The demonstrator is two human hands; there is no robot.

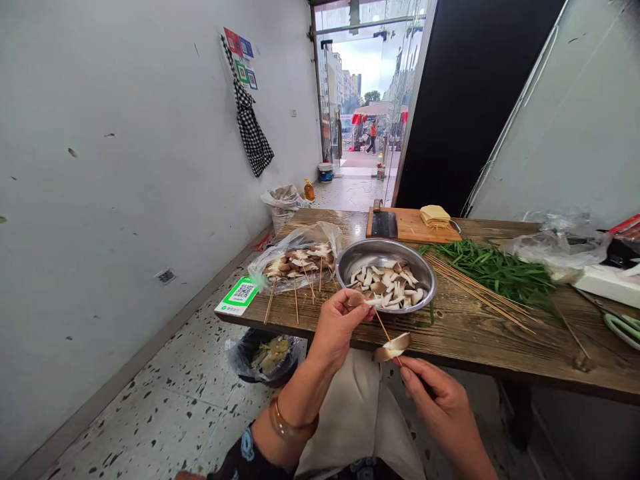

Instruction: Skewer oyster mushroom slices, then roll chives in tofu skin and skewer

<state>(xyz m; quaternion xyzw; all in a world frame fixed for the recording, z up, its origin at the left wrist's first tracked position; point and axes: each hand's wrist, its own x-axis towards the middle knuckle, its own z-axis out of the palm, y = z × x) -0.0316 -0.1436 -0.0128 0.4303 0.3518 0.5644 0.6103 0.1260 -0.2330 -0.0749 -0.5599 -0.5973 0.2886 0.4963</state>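
My right hand [437,390] pinches a thin wooden skewer [381,324] below a piece of mushroom [393,347] threaded on it. At the skewer's upper tip, my left hand [340,327] is closed on another mushroom piece [357,301]; whether the tip has gone through it I cannot tell. Just behind my left hand stands a steel bowl [429,293] holding many loose mushroom pieces [387,283]. To its left, threaded mushroom skewers [300,261] lie on a clear plastic bag [323,233], their sticks pointing towards me.
Bare skewers [480,293] and green leafy stalks [493,267] lie right of the bowl. Behind it, a cutting board [407,225] carries a cleaver [385,225] and stacked yellowish sheets [435,215]. Green-handled scissors [623,328] lie far right. A lined bin [265,360] stands below the table's left end.
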